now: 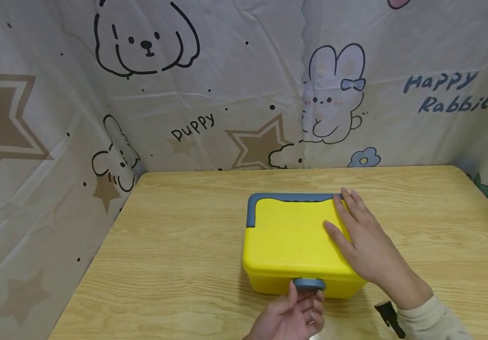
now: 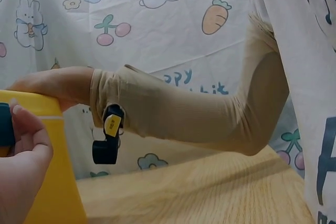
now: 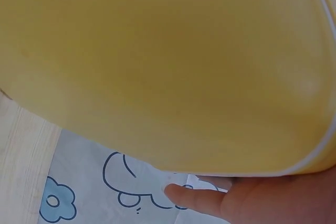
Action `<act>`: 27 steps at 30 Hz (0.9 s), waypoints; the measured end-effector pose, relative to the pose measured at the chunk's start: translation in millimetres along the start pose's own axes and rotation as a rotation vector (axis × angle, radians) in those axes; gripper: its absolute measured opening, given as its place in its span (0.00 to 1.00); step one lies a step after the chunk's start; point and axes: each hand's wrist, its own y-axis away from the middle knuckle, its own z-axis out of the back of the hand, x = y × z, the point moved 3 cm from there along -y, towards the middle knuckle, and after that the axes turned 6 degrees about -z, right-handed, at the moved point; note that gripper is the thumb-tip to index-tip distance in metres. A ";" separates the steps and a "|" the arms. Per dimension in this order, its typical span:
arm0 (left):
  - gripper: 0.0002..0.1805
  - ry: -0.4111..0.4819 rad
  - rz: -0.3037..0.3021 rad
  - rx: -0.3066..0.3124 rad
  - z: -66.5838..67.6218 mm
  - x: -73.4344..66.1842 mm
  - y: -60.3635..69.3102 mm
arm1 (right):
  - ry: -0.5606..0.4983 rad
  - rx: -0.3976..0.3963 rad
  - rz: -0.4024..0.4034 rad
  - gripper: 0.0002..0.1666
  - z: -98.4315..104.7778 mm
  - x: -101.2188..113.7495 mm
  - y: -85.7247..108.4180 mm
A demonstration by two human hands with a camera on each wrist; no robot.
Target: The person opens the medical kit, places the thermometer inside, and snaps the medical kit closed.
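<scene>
A yellow storage box (image 1: 299,236) with a blue-grey carrying handle (image 1: 295,196) folded along the lid's far edge stands on the table, its lid down. At the front, my left hand (image 1: 290,314) holds the blue-grey latch (image 1: 309,284) between its thumb and curled fingers. The left wrist view shows this hand (image 2: 26,161) against the dark latch (image 2: 5,124). My right hand (image 1: 364,241) rests with extended fingers on the lid's right side, fingertips near the handle's end. In the right wrist view the yellow box (image 3: 173,77) hides part of that hand (image 3: 278,198).
The wood-grain table (image 1: 175,245) extends around the box. A pale cloth (image 1: 209,61) printed with cartoon animals hangs behind and at the sides. A black wrist-camera mount (image 2: 107,135) sits at the right sleeve (image 2: 178,108).
</scene>
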 end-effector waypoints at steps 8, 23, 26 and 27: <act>0.21 0.114 -0.018 -0.052 -0.3 0.4 -0.3 | 0.001 0.019 -0.018 0.41 0.0 -1.1 0.4; 0.16 -0.208 0.195 -0.135 18.1 -13.6 9.8 | -0.008 0.043 -0.026 0.41 -3.3 -4.6 0.2; 0.16 -0.448 0.175 -0.130 32.4 -27.6 18.0 | -0.037 0.056 -0.016 0.41 -3.7 -7.3 1.1; 0.16 -0.505 0.153 -0.132 36.8 -34.0 21.7 | -0.045 0.063 -0.011 0.41 -3.1 -8.4 1.8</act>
